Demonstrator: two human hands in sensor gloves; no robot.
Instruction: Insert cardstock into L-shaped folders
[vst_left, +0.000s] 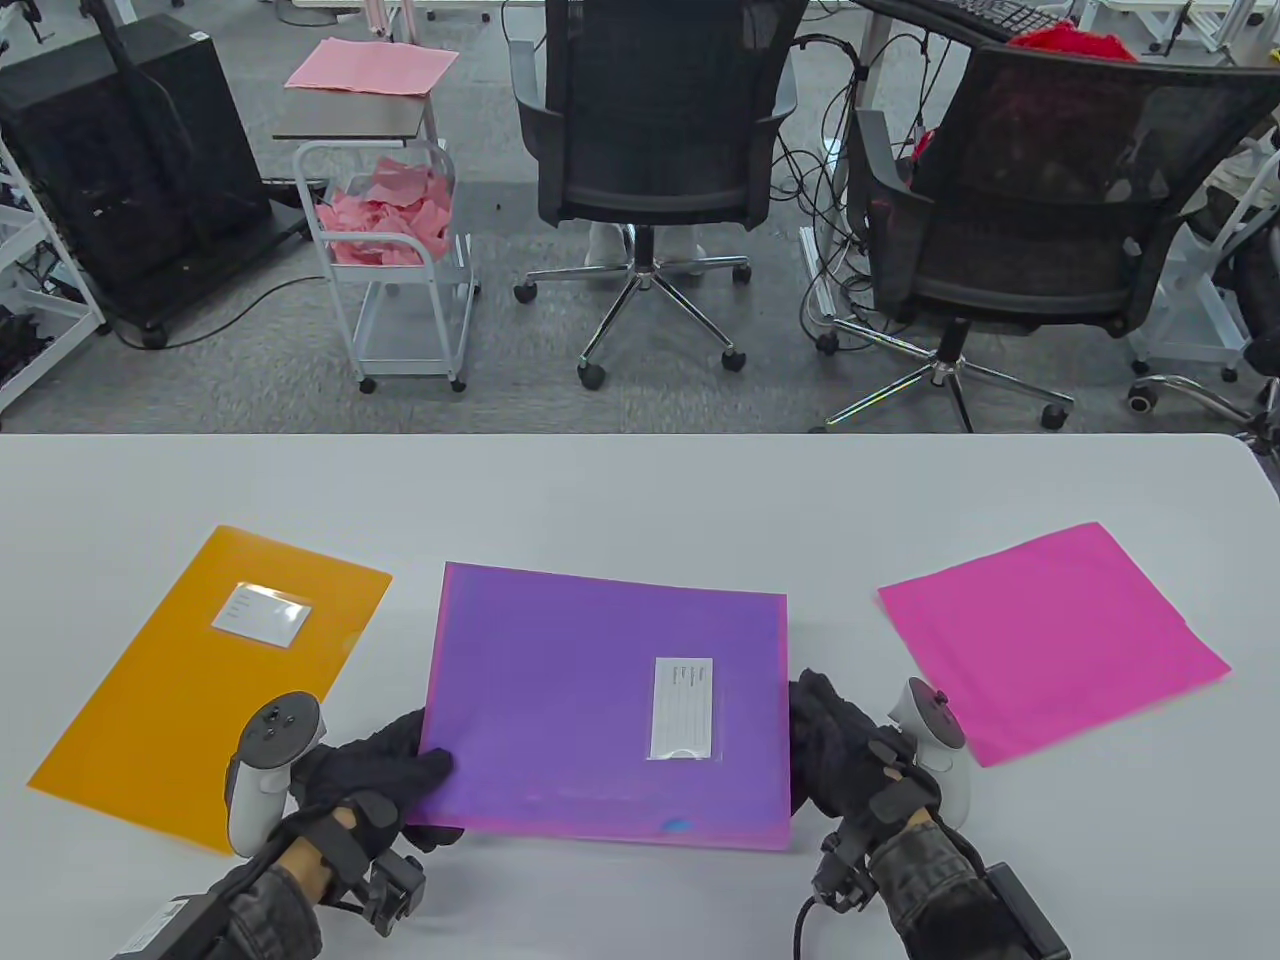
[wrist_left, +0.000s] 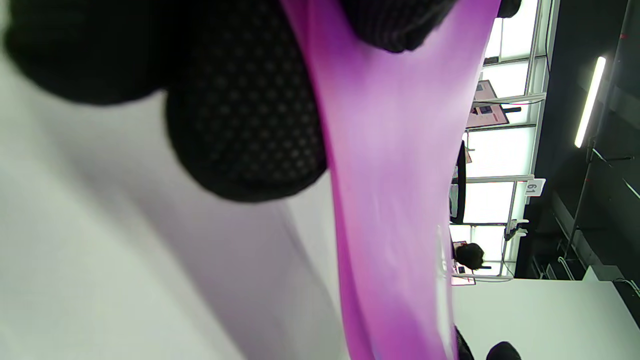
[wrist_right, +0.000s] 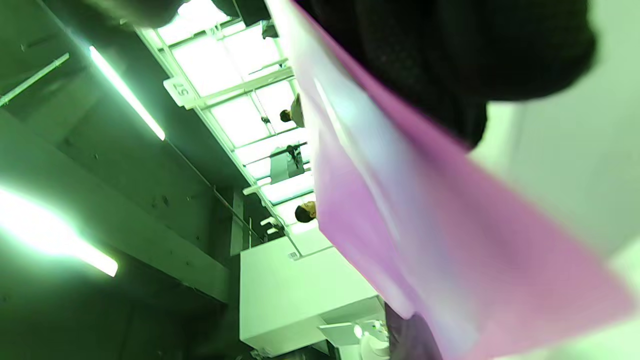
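A purple L-shaped folder (vst_left: 600, 690) with a white label lies at the table's middle front, pink cardstock showing along its near edge. My left hand (vst_left: 390, 770) grips the folder's near left corner, thumb on top; in the left wrist view the folder (wrist_left: 395, 200) runs between my fingers (wrist_left: 245, 125). My right hand (vst_left: 835, 745) holds the folder's right edge; the right wrist view shows the folder (wrist_right: 425, 220) under my fingers (wrist_right: 450, 55). An orange folder (vst_left: 200, 680) lies at the left. A stack of pink cardstock (vst_left: 1050, 640) lies at the right.
The white table (vst_left: 640, 490) ends at a far edge, with two office chairs (vst_left: 650, 150) and a cart of pink paper (vst_left: 390, 220) on the floor beyond it.
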